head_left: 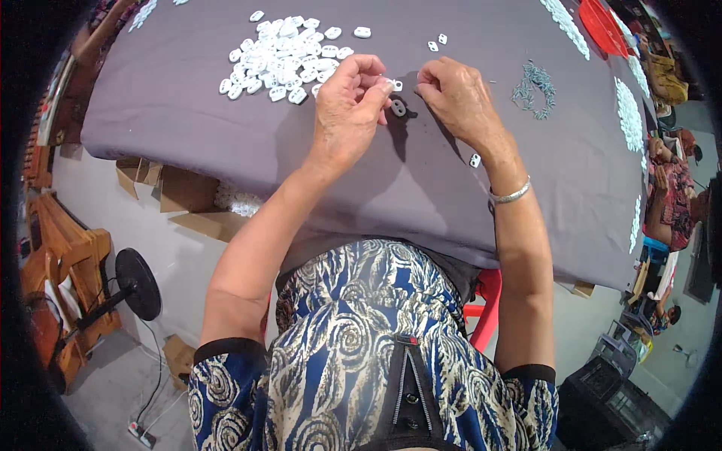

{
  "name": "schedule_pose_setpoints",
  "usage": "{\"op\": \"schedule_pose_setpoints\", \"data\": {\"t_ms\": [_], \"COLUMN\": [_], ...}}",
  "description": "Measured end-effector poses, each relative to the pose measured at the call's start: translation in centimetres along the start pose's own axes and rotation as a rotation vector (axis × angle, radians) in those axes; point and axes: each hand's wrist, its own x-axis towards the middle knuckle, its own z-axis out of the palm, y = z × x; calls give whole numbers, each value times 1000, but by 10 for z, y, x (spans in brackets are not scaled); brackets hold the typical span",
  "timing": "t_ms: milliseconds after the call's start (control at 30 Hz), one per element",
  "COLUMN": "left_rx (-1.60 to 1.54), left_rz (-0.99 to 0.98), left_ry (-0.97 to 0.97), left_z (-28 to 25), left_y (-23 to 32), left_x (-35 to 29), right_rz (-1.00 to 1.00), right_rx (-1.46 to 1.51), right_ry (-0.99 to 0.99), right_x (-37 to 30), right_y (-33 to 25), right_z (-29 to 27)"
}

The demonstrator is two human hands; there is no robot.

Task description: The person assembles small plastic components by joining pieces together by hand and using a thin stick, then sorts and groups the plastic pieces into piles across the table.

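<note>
My left hand [350, 109] pinches a small white plastic piece [397, 86] with a hole in it, between thumb and fingers above the table. Just to its right, the fingers of my right hand [459, 98] are closed together, and whatever they may hold is hidden. Below the held piece, a grey oval piece [398, 107] with holes lies on the cloth in shadow. Left of my hands spreads a heap of white oval plastic pieces [282, 60] with holes. A loose cluster of small grey screws [534, 90] lies to the right of my right hand.
A grey cloth [188, 105] covers the table. Single white pieces lie beyond my hands and beside my right wrist [475, 161]. More white pieces [629, 116] and a red tray [602, 28] line the right side. An open carton [199, 199] stands under the front edge; a black fan [139, 284] stands left.
</note>
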Motion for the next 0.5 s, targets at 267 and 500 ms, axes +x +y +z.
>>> {"op": "schedule_pose_setpoints", "data": {"t_ms": [267,500], "left_rx": [29,75], "left_rz": [-50,-128], "left_ry": [-58,-204], "left_z": [4,12], "left_y": [2,3], "left_x": [-6,-11], "right_rz": [-28,145], "right_rx": [14,508], "right_ry": [-21,169], "right_x": [-7,-27], "right_y": [-1,10], "right_z": [-3,-10]}}
